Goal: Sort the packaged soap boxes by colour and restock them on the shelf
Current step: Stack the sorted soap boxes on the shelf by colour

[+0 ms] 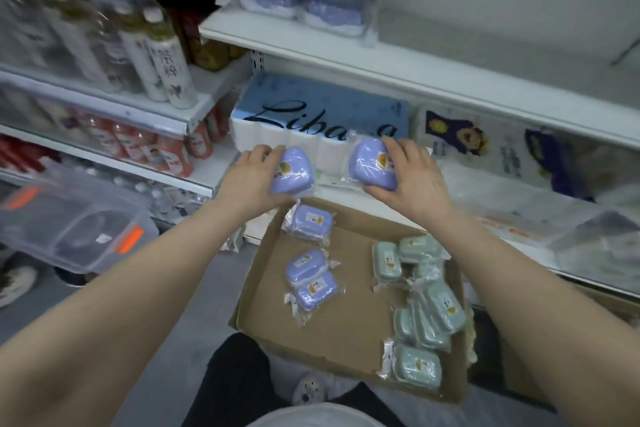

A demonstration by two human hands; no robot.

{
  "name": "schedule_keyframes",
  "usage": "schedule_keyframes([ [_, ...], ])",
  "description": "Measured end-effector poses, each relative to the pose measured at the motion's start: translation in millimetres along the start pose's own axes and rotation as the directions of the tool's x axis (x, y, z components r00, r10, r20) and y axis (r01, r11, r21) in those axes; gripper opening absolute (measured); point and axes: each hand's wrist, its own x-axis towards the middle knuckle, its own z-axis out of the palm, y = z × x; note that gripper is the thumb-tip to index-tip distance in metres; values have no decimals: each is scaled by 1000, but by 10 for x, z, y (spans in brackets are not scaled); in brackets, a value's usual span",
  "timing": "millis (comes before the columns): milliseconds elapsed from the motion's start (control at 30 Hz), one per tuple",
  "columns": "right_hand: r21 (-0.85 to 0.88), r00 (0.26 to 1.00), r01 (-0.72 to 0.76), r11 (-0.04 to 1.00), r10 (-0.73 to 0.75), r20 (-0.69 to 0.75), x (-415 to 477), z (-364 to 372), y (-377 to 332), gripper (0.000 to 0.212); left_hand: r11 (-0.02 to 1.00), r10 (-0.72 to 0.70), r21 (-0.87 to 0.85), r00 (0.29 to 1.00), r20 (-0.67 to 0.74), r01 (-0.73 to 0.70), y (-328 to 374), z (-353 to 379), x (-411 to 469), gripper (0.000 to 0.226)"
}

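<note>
While both arms stretch forward above the cardboard tray (332,326), the left hand (247,178) has its grip closed around a purple soap box (293,173), and the right hand (414,180) has its grip closed around a second purple soap box (371,163).

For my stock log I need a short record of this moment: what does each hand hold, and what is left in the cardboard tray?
left hand: holds a purple plastic soap box in clear wrap
right hand: holds a second purple wrapped soap box
place: both held above the tray's far edge, before the blue tissue pack
brown cardboard tray: three purple soap boxes at left, a cluster of green soap boxes at right
</note>
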Motion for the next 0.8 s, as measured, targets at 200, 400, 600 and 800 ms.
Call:
schedule_keyframes([
  [200,-38,989,62,997,-67,-133,631,-387,-123,83,995,51,88,990,-132,-40,-121,-518,431,95],
  [400,-89,972,42,995,-61,-225,1355,-639,-223,79,981,163,144,955,-249,-129,-457,-1081,1192,89],
  [600,-91,954,40,995,-65,-293,1963,-759,-258,76,965,243,166,929,-278,-203,-779,-1651,2216,83],
  [800,-98,954,-2,995,-28,-299,2476,-746,-255,73,971,239,61,963,-128,-233,-941,-1866,3145,67],
])
